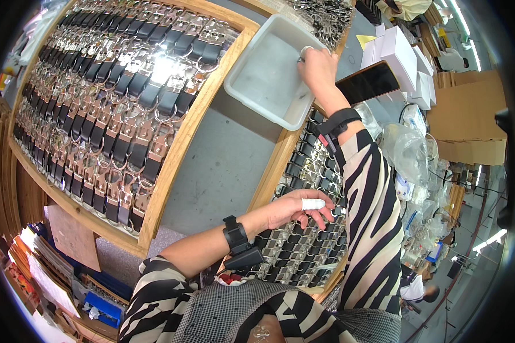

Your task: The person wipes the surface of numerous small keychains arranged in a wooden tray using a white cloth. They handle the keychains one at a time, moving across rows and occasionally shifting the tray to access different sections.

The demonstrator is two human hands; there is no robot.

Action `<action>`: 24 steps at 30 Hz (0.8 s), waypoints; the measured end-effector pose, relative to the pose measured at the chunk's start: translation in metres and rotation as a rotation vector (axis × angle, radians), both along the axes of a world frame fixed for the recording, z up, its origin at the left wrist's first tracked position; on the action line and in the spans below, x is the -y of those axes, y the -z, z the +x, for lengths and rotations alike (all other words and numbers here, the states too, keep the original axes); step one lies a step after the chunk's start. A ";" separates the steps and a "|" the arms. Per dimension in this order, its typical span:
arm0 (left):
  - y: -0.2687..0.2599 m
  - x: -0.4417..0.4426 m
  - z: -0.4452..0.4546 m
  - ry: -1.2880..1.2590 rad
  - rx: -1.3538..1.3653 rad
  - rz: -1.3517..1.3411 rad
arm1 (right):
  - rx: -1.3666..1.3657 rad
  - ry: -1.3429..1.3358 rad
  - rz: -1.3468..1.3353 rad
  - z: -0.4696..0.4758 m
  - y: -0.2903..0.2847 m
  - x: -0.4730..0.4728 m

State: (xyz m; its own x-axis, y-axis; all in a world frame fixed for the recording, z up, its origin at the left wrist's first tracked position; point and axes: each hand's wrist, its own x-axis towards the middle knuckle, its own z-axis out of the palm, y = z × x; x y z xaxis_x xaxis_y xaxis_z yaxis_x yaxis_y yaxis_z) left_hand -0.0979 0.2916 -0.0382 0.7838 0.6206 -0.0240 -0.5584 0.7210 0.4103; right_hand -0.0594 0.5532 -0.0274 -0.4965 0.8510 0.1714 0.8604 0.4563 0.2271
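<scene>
My right hand [319,67] is at the right side of a translucent plastic bin [262,81], with its fingers curled over the inside. A small dark metal piece [301,59] shows at its fingertips, partly hidden by them. My left hand [298,209], with a white finger cot [313,204] on one finger, hovers palm partly up, its fingers apart. Nothing shows in its grasp. Beneath it lies a wood-framed tray [279,156] with rows of metal clips [300,248] bearing black straps and rings.
A larger wood-framed tray [189,124] of similar clips is at left. Behind the bin lies a heap of metal parts [326,17]. A smartphone [369,81] leans near white boxes [395,51]. Plastic bags [405,148] and cardboard [468,111] stand at right. Other people are in the background.
</scene>
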 end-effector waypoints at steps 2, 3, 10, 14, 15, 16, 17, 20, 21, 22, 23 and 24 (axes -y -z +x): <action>0.001 0.000 0.001 -0.012 0.011 -0.013 | -0.156 0.048 -0.147 0.001 -0.016 0.010; 0.001 0.000 0.001 -0.016 0.021 -0.014 | -0.272 0.084 -0.252 0.003 -0.027 0.016; -0.003 0.007 -0.006 -0.335 0.035 -0.220 | -0.881 0.073 -0.791 0.046 -0.096 0.124; -0.016 0.012 -0.022 -0.507 -0.112 -0.339 | -0.890 0.168 -0.933 0.070 -0.104 0.208; -0.019 0.013 -0.024 -0.516 -0.117 -0.320 | -0.902 0.153 -0.967 0.072 -0.101 0.223; -0.023 0.015 -0.025 -0.490 -0.137 -0.274 | -0.933 0.193 -0.987 0.073 -0.096 0.236; -0.026 0.017 -0.025 -0.464 -0.165 -0.242 | -0.873 0.278 -0.999 0.073 -0.091 0.246; -0.034 0.027 -0.016 -0.416 -0.387 -0.286 | -0.970 0.372 -1.045 0.074 -0.077 0.268; -0.036 0.031 -0.012 -0.404 -0.451 -0.283 | -1.094 0.325 -1.029 0.075 -0.074 0.274; -0.037 0.034 -0.009 -0.442 -0.443 -0.293 | -1.111 0.351 -1.017 0.076 -0.071 0.279; -0.038 0.036 -0.006 -0.428 -0.487 -0.337 | -1.128 0.381 -1.007 0.078 -0.068 0.284; -0.038 0.038 -0.005 -0.412 -0.508 -0.372 | -1.134 0.385 -0.984 0.079 -0.066 0.289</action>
State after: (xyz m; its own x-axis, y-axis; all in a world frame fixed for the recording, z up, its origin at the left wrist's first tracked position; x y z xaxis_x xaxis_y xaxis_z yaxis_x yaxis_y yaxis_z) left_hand -0.1033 0.2539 -0.0007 0.3260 0.7417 -0.5862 -0.6203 0.6357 0.4594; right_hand 0.0198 0.2645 0.0384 -0.2302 0.8913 -0.3906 0.4641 -0.2523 -0.8491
